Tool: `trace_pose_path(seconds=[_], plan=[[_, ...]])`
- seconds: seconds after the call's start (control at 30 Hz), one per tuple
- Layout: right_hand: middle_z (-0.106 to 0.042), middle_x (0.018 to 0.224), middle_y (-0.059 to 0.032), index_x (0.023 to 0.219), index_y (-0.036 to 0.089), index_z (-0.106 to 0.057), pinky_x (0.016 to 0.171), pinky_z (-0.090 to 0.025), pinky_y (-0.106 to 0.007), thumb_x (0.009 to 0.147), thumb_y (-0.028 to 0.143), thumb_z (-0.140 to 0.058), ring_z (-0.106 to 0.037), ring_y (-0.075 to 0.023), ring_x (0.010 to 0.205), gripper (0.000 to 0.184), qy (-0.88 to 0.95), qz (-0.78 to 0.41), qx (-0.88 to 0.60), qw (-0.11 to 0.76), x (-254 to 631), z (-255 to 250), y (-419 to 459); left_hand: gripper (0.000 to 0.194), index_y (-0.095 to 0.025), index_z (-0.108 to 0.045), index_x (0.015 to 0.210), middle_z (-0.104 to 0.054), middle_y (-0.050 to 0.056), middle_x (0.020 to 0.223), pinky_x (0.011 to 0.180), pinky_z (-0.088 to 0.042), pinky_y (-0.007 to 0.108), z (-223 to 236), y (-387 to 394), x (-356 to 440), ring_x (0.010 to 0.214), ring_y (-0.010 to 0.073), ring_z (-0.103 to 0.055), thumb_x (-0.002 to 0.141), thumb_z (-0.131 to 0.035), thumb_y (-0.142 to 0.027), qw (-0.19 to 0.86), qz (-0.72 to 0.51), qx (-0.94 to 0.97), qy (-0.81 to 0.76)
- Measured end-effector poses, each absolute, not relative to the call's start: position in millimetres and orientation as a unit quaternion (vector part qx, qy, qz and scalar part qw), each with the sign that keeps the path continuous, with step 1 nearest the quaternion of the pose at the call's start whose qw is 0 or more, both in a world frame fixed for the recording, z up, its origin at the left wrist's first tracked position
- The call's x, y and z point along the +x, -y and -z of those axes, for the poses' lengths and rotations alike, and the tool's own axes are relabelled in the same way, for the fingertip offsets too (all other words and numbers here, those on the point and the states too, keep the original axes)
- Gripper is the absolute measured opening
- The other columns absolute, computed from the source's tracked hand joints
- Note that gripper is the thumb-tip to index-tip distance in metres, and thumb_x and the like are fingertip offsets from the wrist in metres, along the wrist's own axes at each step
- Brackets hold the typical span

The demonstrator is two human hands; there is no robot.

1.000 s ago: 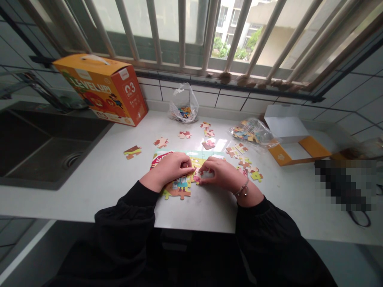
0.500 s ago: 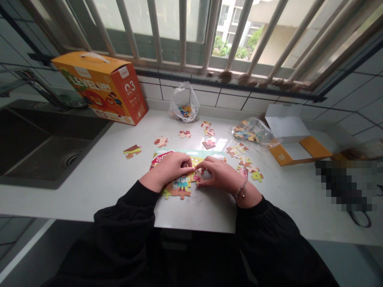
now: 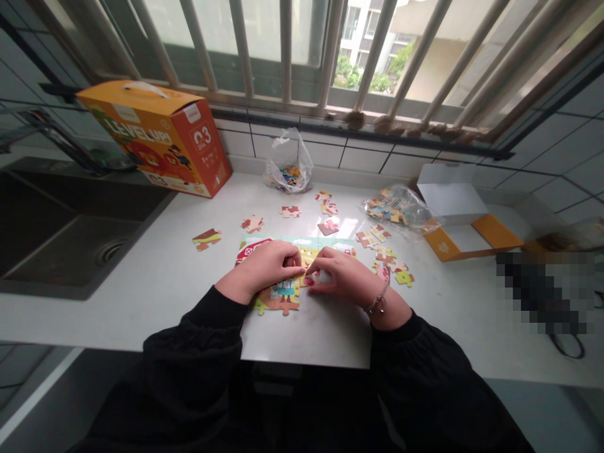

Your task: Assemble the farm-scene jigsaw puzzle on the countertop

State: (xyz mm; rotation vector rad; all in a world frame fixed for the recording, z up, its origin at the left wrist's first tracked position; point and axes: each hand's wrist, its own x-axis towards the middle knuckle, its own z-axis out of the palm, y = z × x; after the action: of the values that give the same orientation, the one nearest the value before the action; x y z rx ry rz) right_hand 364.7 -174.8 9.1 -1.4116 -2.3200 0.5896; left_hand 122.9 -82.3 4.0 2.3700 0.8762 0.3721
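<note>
White counter; hands barely shifted.

orange box standing far left on bench | sink left | clear bag by tiled wall | open white-orange carton right | barred window behind

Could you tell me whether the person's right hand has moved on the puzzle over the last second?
Yes, slightly: the right hand has edged left toward the left hand, away from the loose yellow piece on the counter.
</note>
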Motion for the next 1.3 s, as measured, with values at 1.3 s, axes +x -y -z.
trace_pose_path(seconds=[1.3], plan=[[-0.071,0.077,-0.0035,0.085,0.021,-0.074,0.066,-0.035,-0.034,0.103,0.043,-0.071,-0.063,-0.0210,0.073,0.028,0.495,-0.041,-0.845,0.197,449.0,-20.3,217.3,0.019,-0.021,-0.074,0.083,-0.068,0.002,0.082,0.069,-0.037,0.033,-2.8,73.9,118.7,0.077,0.0192,-0.059,0.094,-0.074,-0.036,0.265,-0.163,0.886,-0.342]])
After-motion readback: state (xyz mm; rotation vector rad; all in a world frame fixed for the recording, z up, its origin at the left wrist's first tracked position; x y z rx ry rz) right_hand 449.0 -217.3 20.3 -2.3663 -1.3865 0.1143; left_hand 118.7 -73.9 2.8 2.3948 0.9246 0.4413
